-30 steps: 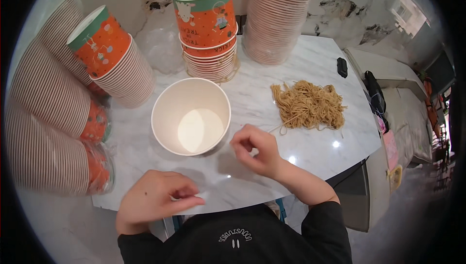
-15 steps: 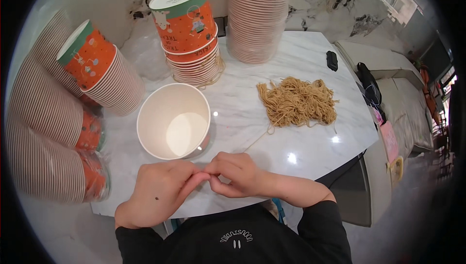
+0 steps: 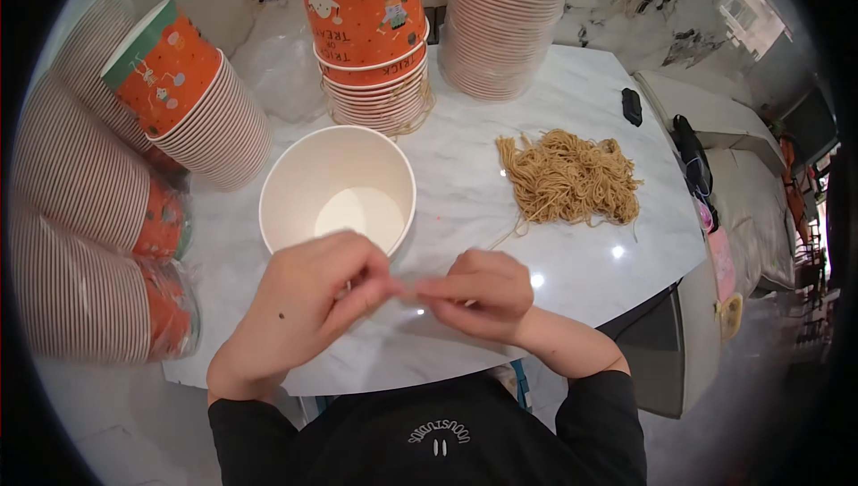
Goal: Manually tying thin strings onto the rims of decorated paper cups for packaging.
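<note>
String heap (image 3: 572, 177), tan, is being carried on the bench (image 3: 456, 160), far and right of the fingers (image 3: 454, 287), long axis left-right, right hand (image 3: 483, 296) nearer than left hand (image 3: 313, 298); both are being pinched, grip contents too blurred to tell.

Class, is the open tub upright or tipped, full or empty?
Upright, and empty where visible: the tub stands mouth up, its pale inside bare; the left hand hides part of it.
</note>
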Action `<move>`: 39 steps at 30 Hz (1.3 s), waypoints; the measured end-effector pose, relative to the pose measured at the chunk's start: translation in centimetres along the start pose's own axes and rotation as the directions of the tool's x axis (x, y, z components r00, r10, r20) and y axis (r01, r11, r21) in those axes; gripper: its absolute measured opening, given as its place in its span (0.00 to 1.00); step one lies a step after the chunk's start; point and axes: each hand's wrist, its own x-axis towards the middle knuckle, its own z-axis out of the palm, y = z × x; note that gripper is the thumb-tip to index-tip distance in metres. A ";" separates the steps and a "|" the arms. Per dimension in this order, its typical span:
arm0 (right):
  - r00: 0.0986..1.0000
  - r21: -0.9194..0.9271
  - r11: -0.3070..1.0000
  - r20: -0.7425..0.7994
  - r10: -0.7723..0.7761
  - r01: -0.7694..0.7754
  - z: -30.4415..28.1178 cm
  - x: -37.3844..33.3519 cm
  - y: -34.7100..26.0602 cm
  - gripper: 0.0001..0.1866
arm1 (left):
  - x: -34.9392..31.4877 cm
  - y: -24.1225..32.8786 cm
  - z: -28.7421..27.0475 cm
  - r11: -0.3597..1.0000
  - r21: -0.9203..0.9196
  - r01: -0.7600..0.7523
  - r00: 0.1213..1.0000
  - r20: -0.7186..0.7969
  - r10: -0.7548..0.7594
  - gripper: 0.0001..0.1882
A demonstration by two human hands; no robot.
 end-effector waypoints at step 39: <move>0.990 -0.226 0.967 0.094 -0.101 0.120 0.2 -0.2 1.0 0.19 | 0.7 -0.7 1.0 0.968 0.140 -0.208 0.974 -0.057 0.218 0.04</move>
